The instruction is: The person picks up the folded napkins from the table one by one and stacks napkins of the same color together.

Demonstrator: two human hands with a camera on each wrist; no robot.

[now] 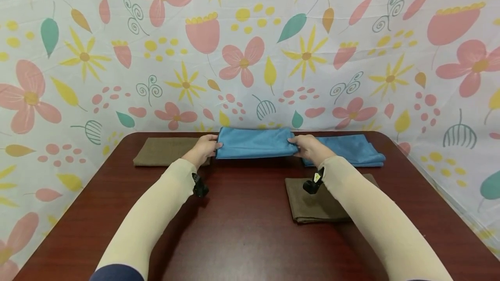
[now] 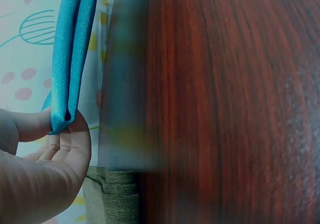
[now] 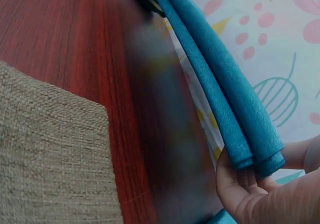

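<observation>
A folded blue cloth is held up over the far part of the table, stretched between both hands. My left hand grips its left end, thumb on the near face and fingers behind, as the left wrist view shows at the folded cloth edge. At the opposite end, my right hand pinches the cloth between thumb and fingers. The right wrist view shows the layered blue cloth running away from that hand.
A folded brown cloth lies at the far left of the dark wooden table. Another blue cloth lies far right, behind the right hand. Nearer, a second brown cloth lies under the right forearm. A floral curtain hangs behind the table.
</observation>
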